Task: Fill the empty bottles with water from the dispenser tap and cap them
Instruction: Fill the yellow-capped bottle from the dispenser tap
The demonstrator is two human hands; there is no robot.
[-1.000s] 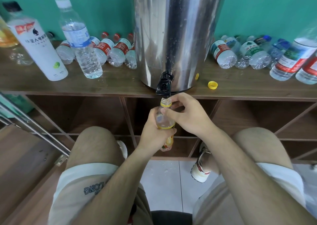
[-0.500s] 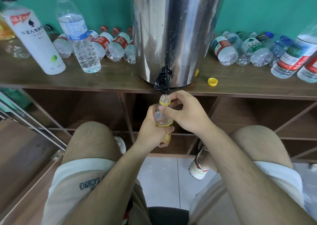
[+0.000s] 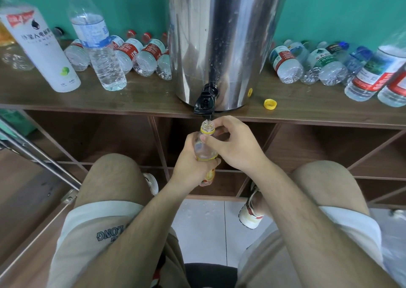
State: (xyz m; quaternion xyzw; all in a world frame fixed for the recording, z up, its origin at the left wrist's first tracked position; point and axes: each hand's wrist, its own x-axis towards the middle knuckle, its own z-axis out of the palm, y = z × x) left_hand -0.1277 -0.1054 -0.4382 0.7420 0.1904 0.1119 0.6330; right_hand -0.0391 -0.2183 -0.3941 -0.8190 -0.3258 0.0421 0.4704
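Note:
A small clear bottle (image 3: 205, 150) with a yellow neck ring and yellow label stands upright, uncapped, its mouth just under the black tap (image 3: 205, 102) of the steel dispenser (image 3: 219, 41). My left hand (image 3: 193, 162) grips the bottle's body from the left. My right hand (image 3: 235, 144) holds its upper part, thumb on the shoulder and fingers curled by the neck. A loose yellow cap (image 3: 270, 104) lies on the wooden shelf (image 3: 142, 96) to the right of the dispenser.
Left of the dispenser stand a tall white bottle (image 3: 44, 52) and a clear water bottle (image 3: 98, 45), with several red-labelled bottles (image 3: 140, 56) lying behind. More bottles (image 3: 325, 65) lie and stand at the right. Open cubbies run under the shelf; my knees flank the bottle.
Both hands have lifted the small bottle a little, bringing its mouth closer under the tap. The grip on it looks the same.

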